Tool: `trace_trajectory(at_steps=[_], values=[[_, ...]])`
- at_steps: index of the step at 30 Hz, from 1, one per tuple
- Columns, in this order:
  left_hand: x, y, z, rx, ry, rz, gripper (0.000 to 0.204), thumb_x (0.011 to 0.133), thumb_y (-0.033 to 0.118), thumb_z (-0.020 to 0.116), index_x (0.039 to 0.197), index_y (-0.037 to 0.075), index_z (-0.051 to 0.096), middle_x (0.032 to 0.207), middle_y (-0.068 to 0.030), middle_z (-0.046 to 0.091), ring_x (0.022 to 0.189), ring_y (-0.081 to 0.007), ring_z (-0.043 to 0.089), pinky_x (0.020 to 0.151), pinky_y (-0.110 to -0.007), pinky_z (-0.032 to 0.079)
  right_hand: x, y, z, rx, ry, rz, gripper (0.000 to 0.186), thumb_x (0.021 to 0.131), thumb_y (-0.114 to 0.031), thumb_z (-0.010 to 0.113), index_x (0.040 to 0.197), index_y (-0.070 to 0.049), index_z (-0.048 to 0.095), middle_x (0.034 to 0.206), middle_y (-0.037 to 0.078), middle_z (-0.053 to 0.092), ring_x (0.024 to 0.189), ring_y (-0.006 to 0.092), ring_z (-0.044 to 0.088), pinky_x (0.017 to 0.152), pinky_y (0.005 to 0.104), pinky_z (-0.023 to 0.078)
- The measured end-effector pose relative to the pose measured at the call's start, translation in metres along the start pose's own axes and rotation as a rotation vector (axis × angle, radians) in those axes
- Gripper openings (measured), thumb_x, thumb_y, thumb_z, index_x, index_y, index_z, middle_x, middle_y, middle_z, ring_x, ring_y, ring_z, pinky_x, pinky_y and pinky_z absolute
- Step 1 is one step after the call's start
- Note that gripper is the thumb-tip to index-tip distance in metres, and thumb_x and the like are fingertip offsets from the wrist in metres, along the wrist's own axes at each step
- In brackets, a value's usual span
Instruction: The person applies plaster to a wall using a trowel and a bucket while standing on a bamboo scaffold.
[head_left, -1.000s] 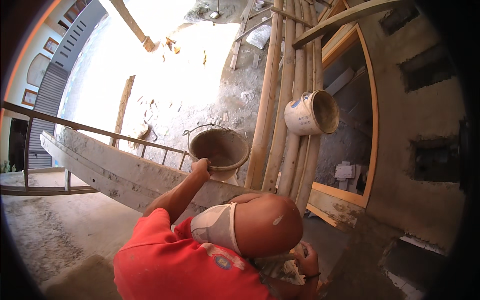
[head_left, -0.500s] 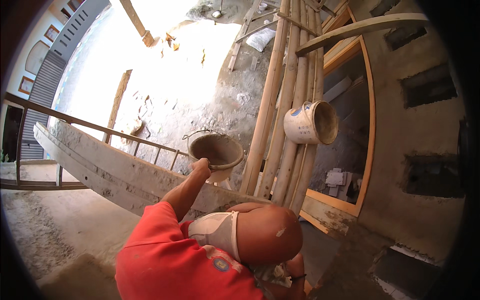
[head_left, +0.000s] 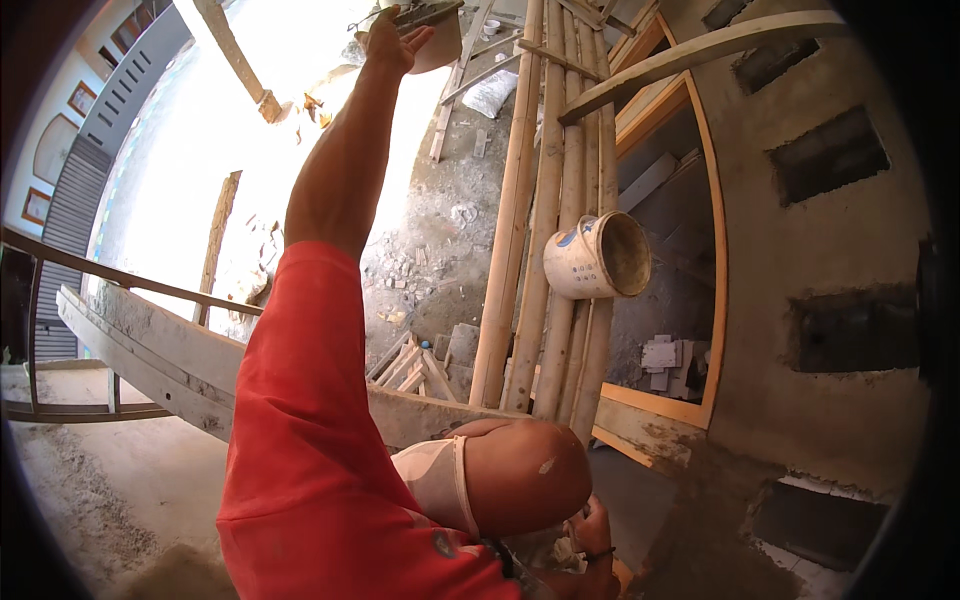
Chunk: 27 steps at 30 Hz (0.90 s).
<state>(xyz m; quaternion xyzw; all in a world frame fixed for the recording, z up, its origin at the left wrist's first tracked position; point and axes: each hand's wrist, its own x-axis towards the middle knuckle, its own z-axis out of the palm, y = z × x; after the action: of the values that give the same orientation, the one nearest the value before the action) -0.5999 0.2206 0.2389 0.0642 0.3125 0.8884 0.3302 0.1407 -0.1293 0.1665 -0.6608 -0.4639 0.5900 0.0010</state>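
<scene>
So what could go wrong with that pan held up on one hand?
1. The pan rests on a co-worker's single raised hand, arm fully stretched; it could tip and spill onto that person's head below.
2. It is near the bamboo poles, where a white bucket hangs; a knock against them might upset it.

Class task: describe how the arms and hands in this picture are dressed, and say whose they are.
The camera wearer's own arms and hands do not show. The raised arm belongs to a co-worker below. It comes out of a red short sleeve and is bare from there up, with no glove. The co-worker's other hand, also ungloved, has a thin dark band across it.
</scene>
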Motion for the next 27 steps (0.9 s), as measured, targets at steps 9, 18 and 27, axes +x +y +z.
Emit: trace_trajectory(at_steps=[9, 18, 27], values=[[-0.213, -0.134, -0.154, 1.070, -0.603, -0.621, 0.081, 0.087, 0.022, 0.066, 0.151, 0.001, 0.021, 0.131, -0.0257, 0.052, 0.080, -0.0260, 0.068, 0.070, -0.037, 0.060, 0.004, -0.007, 0.017, 0.011, -0.028, 0.001, 0.058, 0.083, -0.020, 0.069, 0.133, 0.001, 0.050, 0.088, 0.012, 0.065, 0.067, 0.0142, 0.062, 0.063, 0.0310, 0.052], [-0.432, -0.184, -0.406, 1.192, -0.118, -1.000, 0.054, 0.073, 0.005, 0.066, 0.126, -0.003, 0.057, 0.065, -0.0089, 0.060, 0.061, -0.0158, 0.061, 0.059, -0.030, 0.052, -0.006, 0.004, 0.012, -0.056, 0.049, -0.061, 0.056, 0.082, -0.025, 0.068, 0.130, 0.001, 0.053, 0.105, 0.016, 0.068, 0.091, 0.0238, 0.066, 0.083, 0.0367, 0.052], [-0.410, -0.183, -0.323, 1.474, -0.499, -0.904, 0.041, 0.081, 0.000, 0.059, 0.122, -0.005, 0.056, 0.063, -0.0003, 0.051, 0.048, -0.0093, 0.048, 0.045, -0.027, 0.044, -0.035, 0.014, 0.006, 0.016, 0.127, -0.166, 0.055, 0.085, -0.030, 0.070, 0.131, -0.004, 0.055, 0.127, 0.019, 0.058, 0.115, 0.0298, 0.059, 0.097, 0.0411, 0.046]])
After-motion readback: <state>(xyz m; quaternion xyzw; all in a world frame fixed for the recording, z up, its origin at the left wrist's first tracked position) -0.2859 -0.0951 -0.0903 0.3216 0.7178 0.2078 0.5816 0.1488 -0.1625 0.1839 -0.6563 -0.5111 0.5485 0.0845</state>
